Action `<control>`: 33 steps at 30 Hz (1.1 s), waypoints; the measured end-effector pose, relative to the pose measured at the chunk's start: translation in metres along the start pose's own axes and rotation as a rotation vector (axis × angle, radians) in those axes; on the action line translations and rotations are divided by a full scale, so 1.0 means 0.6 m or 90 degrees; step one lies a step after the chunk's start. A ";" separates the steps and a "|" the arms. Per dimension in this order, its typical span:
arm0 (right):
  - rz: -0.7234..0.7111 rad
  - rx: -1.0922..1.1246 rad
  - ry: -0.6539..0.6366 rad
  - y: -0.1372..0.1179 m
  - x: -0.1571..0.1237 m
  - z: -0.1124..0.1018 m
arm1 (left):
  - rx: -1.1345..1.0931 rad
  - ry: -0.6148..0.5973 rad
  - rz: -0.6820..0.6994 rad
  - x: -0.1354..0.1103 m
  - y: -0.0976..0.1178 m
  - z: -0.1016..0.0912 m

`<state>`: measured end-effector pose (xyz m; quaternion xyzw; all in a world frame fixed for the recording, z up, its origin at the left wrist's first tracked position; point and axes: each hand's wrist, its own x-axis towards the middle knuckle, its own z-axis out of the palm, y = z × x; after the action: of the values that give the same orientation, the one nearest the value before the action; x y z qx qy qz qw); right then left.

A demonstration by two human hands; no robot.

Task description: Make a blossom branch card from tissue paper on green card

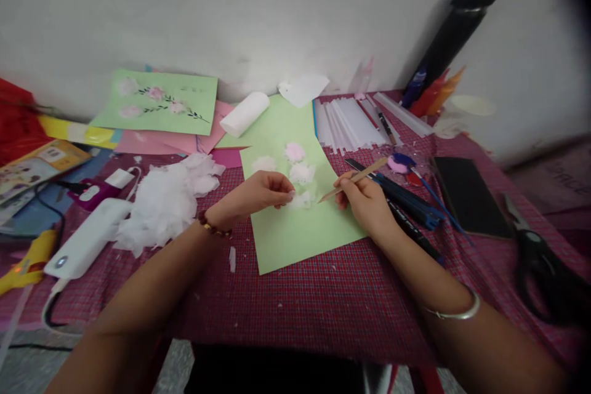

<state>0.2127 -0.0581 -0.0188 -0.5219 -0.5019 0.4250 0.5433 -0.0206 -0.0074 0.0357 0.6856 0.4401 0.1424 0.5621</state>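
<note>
A light green paper sheet [295, 221] lies on the red checked tablecloth, with several small pink-white tissue puffs [295, 152] stuck near its upper part. My left hand [258, 194] is closed in a pinch on the lowest tissue puff [302, 199], pressing it onto the sheet. My right hand [362, 197] grips a thin wooden stick [355, 178], its tip pointing left toward that puff.
A heap of white tissue [166, 200] lies left of the sheet, with a white power bank [87, 237] and a yellow glue gun [25, 261] beyond. A finished green card [159, 101] leans at the wall. Pens [406, 203], a black phone [466, 194] and scissors [540, 271] lie right.
</note>
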 end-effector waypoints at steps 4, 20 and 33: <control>-0.002 -0.039 0.036 0.000 0.002 -0.003 | 0.033 0.009 0.004 -0.001 -0.001 -0.005; 0.038 -0.035 -0.026 -0.005 0.004 0.005 | 0.105 -0.014 0.003 -0.001 -0.011 -0.009; 0.042 -0.037 0.044 -0.014 0.004 -0.007 | 0.094 0.001 0.001 -0.002 -0.013 -0.006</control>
<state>0.2166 -0.0573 -0.0099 -0.5680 -0.4776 0.4099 0.5305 -0.0272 -0.0064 0.0302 0.7253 0.4491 0.1105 0.5099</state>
